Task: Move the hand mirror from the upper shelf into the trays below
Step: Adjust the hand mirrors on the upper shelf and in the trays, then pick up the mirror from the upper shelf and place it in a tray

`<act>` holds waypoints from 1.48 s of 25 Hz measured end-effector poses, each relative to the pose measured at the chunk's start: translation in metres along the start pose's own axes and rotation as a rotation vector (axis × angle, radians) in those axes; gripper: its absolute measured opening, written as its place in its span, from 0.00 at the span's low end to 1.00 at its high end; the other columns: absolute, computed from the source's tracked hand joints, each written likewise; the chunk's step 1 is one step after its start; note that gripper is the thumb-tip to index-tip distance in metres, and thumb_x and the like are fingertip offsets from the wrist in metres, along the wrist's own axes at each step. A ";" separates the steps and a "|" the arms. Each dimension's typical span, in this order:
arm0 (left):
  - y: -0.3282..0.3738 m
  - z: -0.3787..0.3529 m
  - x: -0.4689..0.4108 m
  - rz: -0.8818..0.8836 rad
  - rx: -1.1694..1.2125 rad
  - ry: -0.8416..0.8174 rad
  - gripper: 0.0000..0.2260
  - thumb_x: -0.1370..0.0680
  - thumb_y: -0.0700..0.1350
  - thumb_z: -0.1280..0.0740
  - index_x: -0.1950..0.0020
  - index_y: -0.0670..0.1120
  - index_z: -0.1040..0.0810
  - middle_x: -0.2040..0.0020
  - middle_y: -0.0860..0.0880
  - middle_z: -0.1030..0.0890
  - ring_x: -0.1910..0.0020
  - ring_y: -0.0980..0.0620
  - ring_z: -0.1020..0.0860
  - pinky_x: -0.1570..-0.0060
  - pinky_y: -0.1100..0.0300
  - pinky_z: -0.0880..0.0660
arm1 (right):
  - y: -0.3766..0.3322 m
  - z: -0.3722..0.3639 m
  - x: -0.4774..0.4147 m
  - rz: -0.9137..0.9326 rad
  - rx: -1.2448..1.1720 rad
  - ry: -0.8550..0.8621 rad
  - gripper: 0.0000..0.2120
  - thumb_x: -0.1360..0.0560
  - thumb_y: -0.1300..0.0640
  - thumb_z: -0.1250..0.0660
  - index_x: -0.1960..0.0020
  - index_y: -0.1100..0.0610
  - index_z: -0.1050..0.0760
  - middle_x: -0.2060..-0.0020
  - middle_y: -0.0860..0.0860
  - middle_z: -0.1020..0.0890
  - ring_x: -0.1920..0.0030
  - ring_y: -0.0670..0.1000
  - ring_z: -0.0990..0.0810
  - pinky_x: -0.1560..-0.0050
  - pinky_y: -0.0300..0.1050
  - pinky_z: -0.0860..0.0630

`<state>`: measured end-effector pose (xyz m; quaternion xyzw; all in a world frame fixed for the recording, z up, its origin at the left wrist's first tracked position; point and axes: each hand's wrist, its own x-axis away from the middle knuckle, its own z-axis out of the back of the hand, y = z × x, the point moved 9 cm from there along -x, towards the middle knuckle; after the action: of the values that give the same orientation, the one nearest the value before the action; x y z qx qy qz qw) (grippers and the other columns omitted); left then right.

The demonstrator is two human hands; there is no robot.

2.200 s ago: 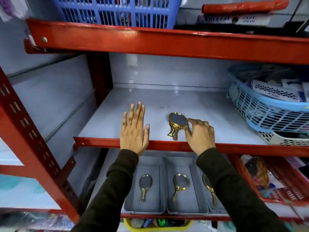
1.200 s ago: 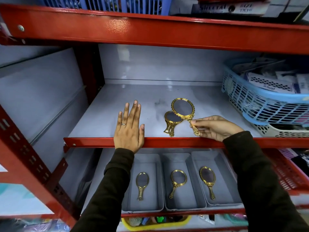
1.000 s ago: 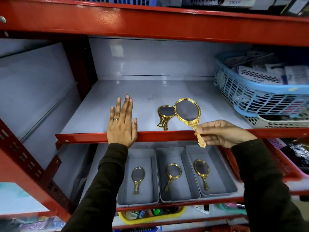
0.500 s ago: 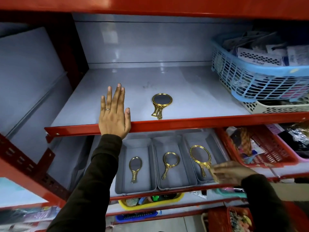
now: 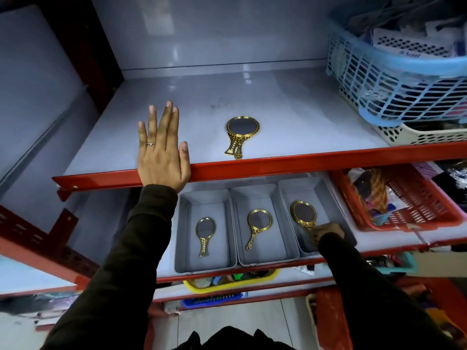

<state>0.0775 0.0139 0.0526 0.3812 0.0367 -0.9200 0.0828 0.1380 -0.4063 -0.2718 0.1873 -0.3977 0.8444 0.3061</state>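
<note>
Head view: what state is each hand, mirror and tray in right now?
Left hand: flat, open on the upper shelf's red edge.
Right hand: gripping the handle of the gold hand mirror in the right grey tray.
Gold mirrors on the upper shelf: stacked, untouched.
Left grey tray, middle grey tray: one mirror each.

A gold-framed hand mirror (image 5: 303, 214) with a dark oval glass sits low in the rightmost grey tray (image 5: 293, 195), handle pinched by the right hand (image 5: 326, 231) at its near end, head angled away and left of that hand. Two more grey trays (image 5: 204, 261) lie further left, each holding one gold mirror face up
</note>
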 end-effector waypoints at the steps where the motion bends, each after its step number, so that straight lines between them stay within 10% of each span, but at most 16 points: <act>1: -0.002 0.001 0.000 -0.007 -0.025 0.037 0.28 0.21 0.50 0.55 0.21 0.43 0.47 0.21 0.47 0.45 0.22 0.43 0.49 0.23 0.51 0.57 | 0.002 0.006 -0.004 -0.028 0.026 0.080 0.13 0.25 0.60 0.34 0.46 0.67 0.20 0.51 0.63 0.18 0.51 0.59 0.19 0.57 0.43 0.26; 6: 0.001 -0.002 0.002 -0.006 -0.006 0.036 0.28 0.21 0.50 0.55 0.21 0.43 0.47 0.21 0.47 0.45 0.22 0.43 0.48 0.23 0.50 0.57 | -0.039 0.033 0.026 0.204 0.040 0.153 0.08 0.29 0.60 0.30 0.53 0.62 0.16 0.53 0.60 0.13 0.54 0.59 0.15 0.50 0.46 0.19; 12: 0.000 -0.002 0.002 0.020 0.005 0.000 0.28 0.21 0.51 0.57 0.21 0.43 0.47 0.21 0.46 0.45 0.22 0.43 0.48 0.23 0.50 0.56 | -0.204 0.039 0.232 0.736 -0.127 -0.610 0.10 0.29 0.59 0.26 0.52 0.65 0.17 0.62 0.57 0.13 0.65 0.48 0.15 0.67 0.38 0.18; 15: -0.003 -0.002 0.003 0.030 0.007 0.003 0.28 0.21 0.51 0.56 0.21 0.43 0.47 0.21 0.47 0.45 0.21 0.44 0.49 0.23 0.50 0.55 | -0.277 0.049 0.253 0.888 -0.150 -0.273 0.08 0.31 0.58 0.24 0.58 0.63 0.16 0.63 0.58 0.14 0.65 0.52 0.16 0.63 0.44 0.18; 18: -0.002 -0.002 0.003 0.018 -0.009 -0.010 0.28 0.21 0.50 0.55 0.21 0.43 0.47 0.21 0.47 0.45 0.21 0.44 0.49 0.23 0.49 0.53 | -0.313 0.027 0.239 0.820 0.197 0.116 0.21 0.35 0.46 0.22 0.51 0.60 0.19 0.56 0.55 0.16 0.55 0.55 0.17 0.54 0.46 0.20; 23: -0.003 -0.002 0.003 0.014 -0.011 -0.022 0.28 0.21 0.50 0.55 0.22 0.42 0.46 0.21 0.47 0.45 0.22 0.45 0.48 0.23 0.48 0.51 | -0.323 0.001 0.217 0.677 0.289 0.134 0.28 0.32 0.52 0.23 0.36 0.60 0.26 0.43 0.57 0.17 0.44 0.57 0.17 0.45 0.47 0.21; 28: -0.003 -0.003 0.004 0.016 -0.004 -0.045 0.28 0.22 0.49 0.53 0.21 0.42 0.47 0.21 0.47 0.46 0.21 0.45 0.49 0.23 0.47 0.50 | -0.314 -0.001 0.197 0.563 -0.008 -0.112 0.17 0.33 0.60 0.22 0.50 0.63 0.25 0.56 0.59 0.15 0.58 0.55 0.14 0.54 0.50 0.15; 31: -0.003 -0.004 0.004 0.015 -0.004 -0.058 0.29 0.22 0.50 0.52 0.21 0.43 0.48 0.21 0.47 0.46 0.21 0.45 0.49 0.23 0.48 0.50 | -0.302 0.002 0.201 0.499 -0.315 -0.362 0.24 0.32 0.63 0.23 0.40 0.70 0.25 0.65 0.57 0.18 0.70 0.49 0.18 0.69 0.41 0.17; 37: -0.003 -0.004 0.005 0.020 -0.002 -0.067 0.28 0.21 0.50 0.53 0.21 0.43 0.48 0.21 0.47 0.46 0.21 0.45 0.49 0.23 0.49 0.51 | -0.261 0.030 0.244 0.594 -0.385 -0.736 0.14 0.33 0.55 0.24 0.50 0.60 0.16 0.67 0.51 0.15 0.69 0.44 0.18 0.69 0.32 0.19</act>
<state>0.0762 0.0165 0.0459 0.3507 0.0308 -0.9313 0.0937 0.1333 -0.2105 0.0288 0.2914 -0.6635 0.6846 -0.0784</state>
